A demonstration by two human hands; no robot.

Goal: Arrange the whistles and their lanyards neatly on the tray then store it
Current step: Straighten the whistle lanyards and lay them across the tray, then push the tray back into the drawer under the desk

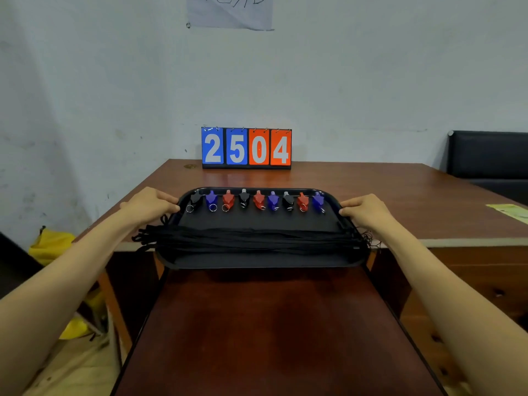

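A flat black plastic tray (257, 262) lies on the near edge of the brown wooden counter (371, 184), its near side overhanging a lower dark red-brown wooden surface (271, 324). The left grip (148, 205), a bare hand, holds the tray's left rim with curled fingers. The right grip (368, 210) holds the right rim the same way. Nine black, blue and red plastic whistles (258, 200) stand in a row along the tray's far side. The bundled black cord lanyards (251, 240) stretch across its near half. A blue-and-orange flip scoreboard (246, 148) reading 2504 stands behind the tray.
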